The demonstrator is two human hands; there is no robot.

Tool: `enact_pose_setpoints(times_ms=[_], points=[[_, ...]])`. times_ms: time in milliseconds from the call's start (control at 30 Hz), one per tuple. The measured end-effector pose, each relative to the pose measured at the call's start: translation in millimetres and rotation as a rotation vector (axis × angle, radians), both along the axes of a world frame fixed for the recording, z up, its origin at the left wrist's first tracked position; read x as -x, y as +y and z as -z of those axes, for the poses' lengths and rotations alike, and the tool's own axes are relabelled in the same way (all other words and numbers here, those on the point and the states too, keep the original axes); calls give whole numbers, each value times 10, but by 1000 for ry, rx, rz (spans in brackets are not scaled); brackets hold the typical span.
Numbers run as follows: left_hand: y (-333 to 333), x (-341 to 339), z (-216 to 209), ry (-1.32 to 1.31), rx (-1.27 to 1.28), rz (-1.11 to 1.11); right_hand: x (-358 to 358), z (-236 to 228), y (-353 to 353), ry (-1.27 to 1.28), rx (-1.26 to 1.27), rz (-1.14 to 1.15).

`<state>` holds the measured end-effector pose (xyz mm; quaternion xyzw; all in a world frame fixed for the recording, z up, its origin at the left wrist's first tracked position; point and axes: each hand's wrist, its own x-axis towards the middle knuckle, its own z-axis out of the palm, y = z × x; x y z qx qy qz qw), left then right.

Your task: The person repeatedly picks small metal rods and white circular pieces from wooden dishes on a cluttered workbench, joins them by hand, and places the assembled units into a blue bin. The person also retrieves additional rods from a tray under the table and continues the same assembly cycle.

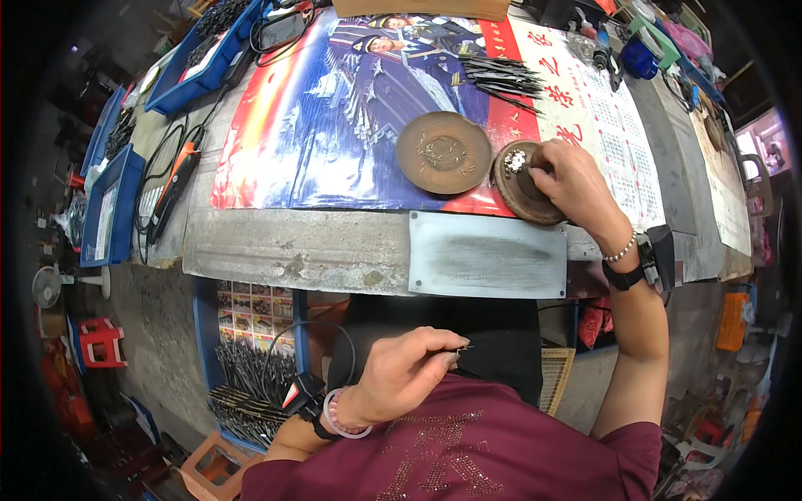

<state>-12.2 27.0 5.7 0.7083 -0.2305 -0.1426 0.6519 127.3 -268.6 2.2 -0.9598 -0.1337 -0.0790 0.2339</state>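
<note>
In front of my body, my left hand [405, 367] pinches a small, thin dark piece between thumb and fingertips; it is too small to name. My right hand [576, 185] reaches over the right side of a round brown dish [528, 209], fingers curled together and thumb pressed in. What its fingertips hold, if anything, is hidden. Small white bits [515, 160] lie in that dish, to the left of the fingers. Close by on the left stands a second brown dish [418, 177], with thin, short pieces scattered in it.
A poster [292, 159] covers much of the table. Dark thin rods [504, 79] lie at its far side. A greyish metal plate [487, 255] lies at the front edge. Blue bins [200, 83] and an orange-tipped tool [174, 188] are at left. Below sits a bin of dark rods [251, 376].
</note>
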Motion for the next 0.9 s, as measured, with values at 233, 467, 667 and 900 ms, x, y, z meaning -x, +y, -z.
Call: enact_pose_setpoints(times_ms=[233, 467, 667, 900], points=[[-33, 40, 22, 235, 164, -109, 480, -312, 198, 54, -411, 57], [-176, 45, 74, 367, 470, -221, 1250, -299, 802, -75, -387, -252], [-195, 79, 53, 372, 535, -220, 1319, -103, 1030, -220, -609, -205], [-184, 105, 36, 541, 565, -228, 1457, 54, 1114, -483, -282, -148]])
